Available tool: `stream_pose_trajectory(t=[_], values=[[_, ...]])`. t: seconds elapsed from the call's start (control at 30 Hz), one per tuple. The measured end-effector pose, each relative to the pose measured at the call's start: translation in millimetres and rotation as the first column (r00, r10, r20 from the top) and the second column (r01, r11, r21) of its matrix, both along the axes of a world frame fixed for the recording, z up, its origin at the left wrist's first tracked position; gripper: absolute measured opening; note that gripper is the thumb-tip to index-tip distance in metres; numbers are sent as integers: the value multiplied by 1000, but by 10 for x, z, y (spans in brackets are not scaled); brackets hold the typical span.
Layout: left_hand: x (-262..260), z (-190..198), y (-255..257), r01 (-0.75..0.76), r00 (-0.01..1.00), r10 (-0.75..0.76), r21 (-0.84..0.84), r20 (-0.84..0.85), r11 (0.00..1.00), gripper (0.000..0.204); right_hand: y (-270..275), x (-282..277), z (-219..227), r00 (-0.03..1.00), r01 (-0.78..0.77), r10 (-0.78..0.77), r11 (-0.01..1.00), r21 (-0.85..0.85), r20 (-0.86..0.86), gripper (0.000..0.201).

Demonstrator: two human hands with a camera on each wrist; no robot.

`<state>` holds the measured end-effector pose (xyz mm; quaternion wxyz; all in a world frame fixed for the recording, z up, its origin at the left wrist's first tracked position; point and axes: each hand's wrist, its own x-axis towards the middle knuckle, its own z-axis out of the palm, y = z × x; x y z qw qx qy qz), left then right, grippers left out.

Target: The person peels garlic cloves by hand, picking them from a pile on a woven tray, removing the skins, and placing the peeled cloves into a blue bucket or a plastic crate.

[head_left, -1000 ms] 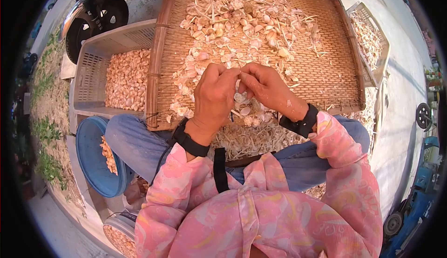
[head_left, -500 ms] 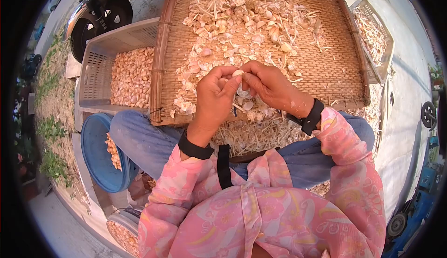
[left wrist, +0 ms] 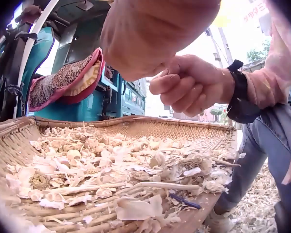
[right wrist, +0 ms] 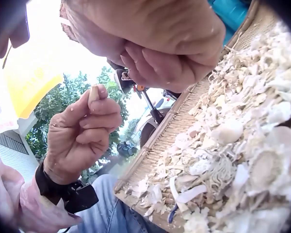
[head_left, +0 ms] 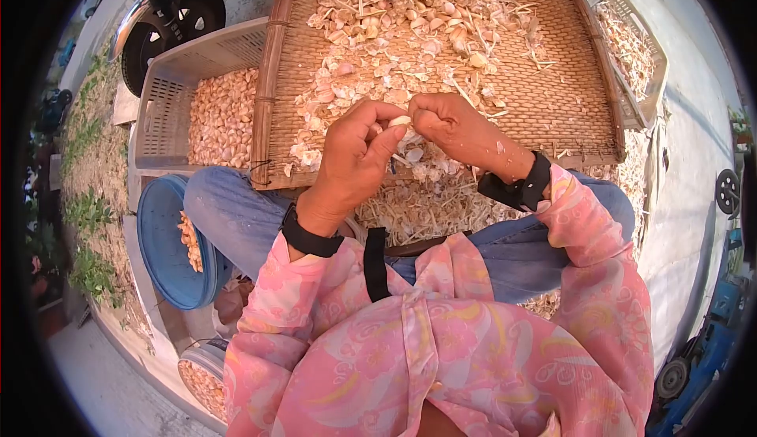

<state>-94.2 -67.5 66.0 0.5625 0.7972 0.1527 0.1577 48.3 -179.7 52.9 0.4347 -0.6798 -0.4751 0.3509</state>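
Note:
My left hand [head_left: 351, 153] pinches a pale garlic clove [head_left: 400, 121] between thumb and fingers; its tip also sticks up from that hand in the right wrist view [right wrist: 93, 93]. Right beside the clove is my right hand [head_left: 459, 131], fingers curled in and thumb pressed against the index finger, as the left wrist view shows [left wrist: 191, 87]. Nothing shows in its grip. Both hands are raised over the near edge of a woven bamboo tray [head_left: 572, 125], where loose garlic cloves, papery skins and dry stalks [head_left: 394, 19] lie spread.
Left of the tray stands a plastic crate [head_left: 162, 133] of garlic cloves [head_left: 223, 117], with a blue bucket [head_left: 169, 248] below it. A crate of scraps [head_left: 631, 54] is on the right. Skins and stalks [head_left: 418, 212] cover the ground between the legs. A wheel [head_left: 185, 31] stands at upper left.
The fingers of both hands met around the clove earlier. Now the right fingers have curled in and drawn slightly away, and more of the clove shows in the left fingers.

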Motion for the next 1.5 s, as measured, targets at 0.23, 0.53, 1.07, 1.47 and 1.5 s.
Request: stream_pose_trajectory(t=[0.23, 0.53, 1.07, 1.47, 1.5], values=[[-259, -28, 110, -3, 993, 84, -693, 83, 721, 22, -40, 418, -208, 746, 315, -203, 947, -67, 634, 22], [-1087, -44, 2073, -577, 802, 595, 318, 49, 752, 24, -110, 499, -339, 618, 224, -72, 971, -87, 783, 15], [136, -125, 247, -87, 971, -127, -793, -203, 603, 35, 78, 203, -235, 870, 62, -18, 995, 73, -493, 14], [113, -267, -118, -191, 933, 269, -307, 239, 933, 12, 79, -92, 29, 852, 137, -88, 989, 57, -516, 14], [109, -245, -147, -214, 918, 297, -302, 261, 929, 12, 93, -137, 21, 868, 175, -104, 979, 103, -486, 14]])
